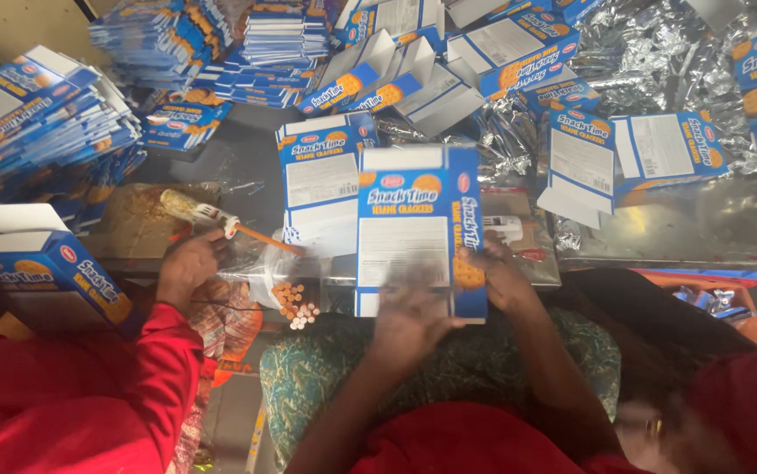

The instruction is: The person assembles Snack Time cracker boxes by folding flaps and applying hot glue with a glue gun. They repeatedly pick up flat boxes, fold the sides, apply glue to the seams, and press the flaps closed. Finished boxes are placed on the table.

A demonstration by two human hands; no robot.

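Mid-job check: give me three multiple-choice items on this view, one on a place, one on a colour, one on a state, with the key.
1. Where do the stacked flat cartons lie?
A. left side of the table
B. on the lap
C. on the floor

2. Main colour of the held cracker box?
A. green
B. blue
C. yellow

3. How is that box held?
A. lying untouched
B. by one hand only
C. by both hands

Key: 1 A, the pile sits at the table's left edge. 2 B, its panels are blue with white label areas. 3 C, the left hand is at its lower edge and the right hand grips its right side; the left is blurred.
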